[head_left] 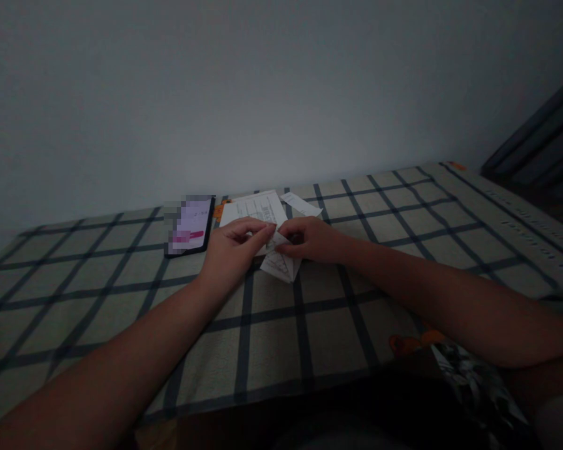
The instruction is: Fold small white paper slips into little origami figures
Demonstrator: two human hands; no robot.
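Two hands, the left (234, 247) and the right (312, 239), pinch a folded paper (279, 267) over a checked cloth (274, 350), in front of a printed sheet (251, 206); the left thumb and finger look closed on its top, the right's on its side. Clean folding here seems to call for a steady left pinch, layers lined up, and light pressure from the right thumb, lest the thin paper tear or slip askew. Fingers hide the upper folds; dim light blurs the print; blocky patches mask part of the phone (192, 225); whether the paper's lower corner touches the cloth cannot be told.
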